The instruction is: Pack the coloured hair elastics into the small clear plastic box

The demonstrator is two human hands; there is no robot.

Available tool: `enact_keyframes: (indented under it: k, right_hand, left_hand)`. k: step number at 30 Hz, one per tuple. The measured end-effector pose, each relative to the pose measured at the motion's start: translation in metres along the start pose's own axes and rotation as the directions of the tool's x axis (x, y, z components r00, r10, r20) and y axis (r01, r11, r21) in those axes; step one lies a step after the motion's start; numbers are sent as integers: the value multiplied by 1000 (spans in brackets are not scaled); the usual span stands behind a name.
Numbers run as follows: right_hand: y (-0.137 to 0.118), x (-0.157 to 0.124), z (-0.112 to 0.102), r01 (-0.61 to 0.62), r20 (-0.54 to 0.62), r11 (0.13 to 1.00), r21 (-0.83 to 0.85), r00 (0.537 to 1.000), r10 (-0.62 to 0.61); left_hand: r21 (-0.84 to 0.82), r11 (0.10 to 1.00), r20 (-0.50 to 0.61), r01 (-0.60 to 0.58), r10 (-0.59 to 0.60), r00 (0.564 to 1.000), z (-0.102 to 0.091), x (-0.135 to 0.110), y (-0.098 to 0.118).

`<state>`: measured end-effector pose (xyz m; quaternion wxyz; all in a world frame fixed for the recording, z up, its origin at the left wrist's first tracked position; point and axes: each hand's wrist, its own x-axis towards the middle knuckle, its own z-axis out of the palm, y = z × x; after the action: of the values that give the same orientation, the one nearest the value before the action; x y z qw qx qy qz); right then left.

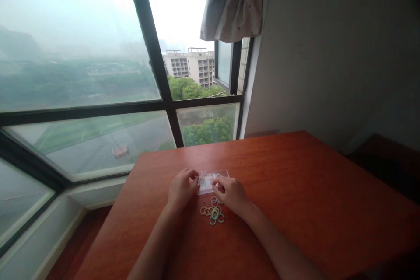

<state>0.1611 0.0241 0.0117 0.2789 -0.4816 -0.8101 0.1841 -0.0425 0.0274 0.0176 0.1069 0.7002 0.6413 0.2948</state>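
Note:
A small clear plastic packet (211,180) lies on the reddish wooden table (295,192). My left hand (181,189) pinches its left end with curled fingers. My right hand (230,192) rests at the packet's right side, fingers curled and touching it. Just in front of the packet, between my wrists, lies a small heap of several thin coloured rings (212,211), like small elastic bands, in green, yellow and pink. What is inside the packet is too small to make out.
The table stands in a corner beside a large window (98,74) with dark frames on the left and a plain wall (328,52) on the right. A bunched curtain (233,2) hangs above. A dark piece of furniture (387,157) stands at the right.

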Motion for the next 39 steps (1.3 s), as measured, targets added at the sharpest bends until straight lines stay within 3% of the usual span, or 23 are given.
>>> enact_keyframes:
  k: [9, 15, 21, 31, 39]
  right_hand:
    - [6, 1, -9, -51, 68, 999, -17, 996, 52]
    - [19, -3, -22, -14, 203, 997, 71, 979, -1]
    - [25, -8, -29, -32, 287, 996, 84, 958, 7]
    - [20, -9, -23, -8, 307, 1000, 29, 952, -1]
    - [17, -8, -16, 29, 339, 1000, -7, 941, -25]
  left_hand:
    - [-33, 997, 27, -65, 66, 997, -16, -7, 3]
    - [-44, 988, 287, -147, 153, 946, -37, -20, 24]
    - [14, 988, 479, -153, 128, 868, -33, -32, 37]
    - [79, 977, 453, -199, 142, 880, -15, -33, 41]
    - [158, 958, 495, -239, 133, 858, -8, -32, 47]
